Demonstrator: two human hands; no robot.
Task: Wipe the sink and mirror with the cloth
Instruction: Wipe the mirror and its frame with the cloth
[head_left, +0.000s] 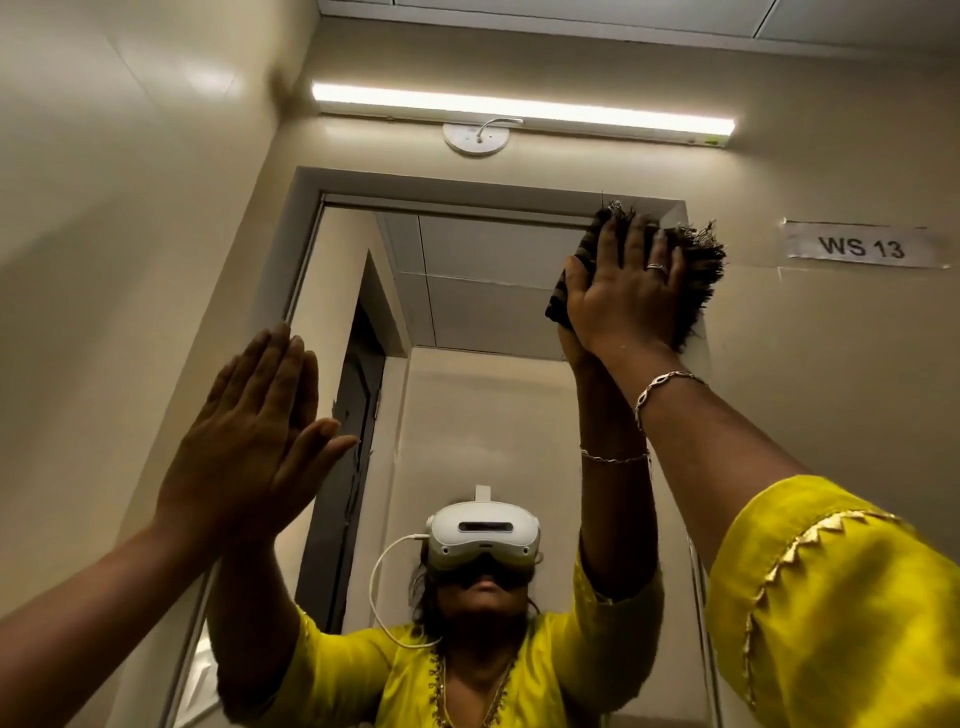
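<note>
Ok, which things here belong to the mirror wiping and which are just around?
Job: cloth, mirror, right hand pressing the cloth flat, left hand flat by the mirror's left edge.
Just around: tube light, WS 13 label, round wall plate.

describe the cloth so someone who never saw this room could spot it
Find the big wall mirror below the tube light. At its top right corner, the right hand presses flat on the cloth. It is the only dark, frayed-edged thing there, just left of the WS 13 label.
</note>
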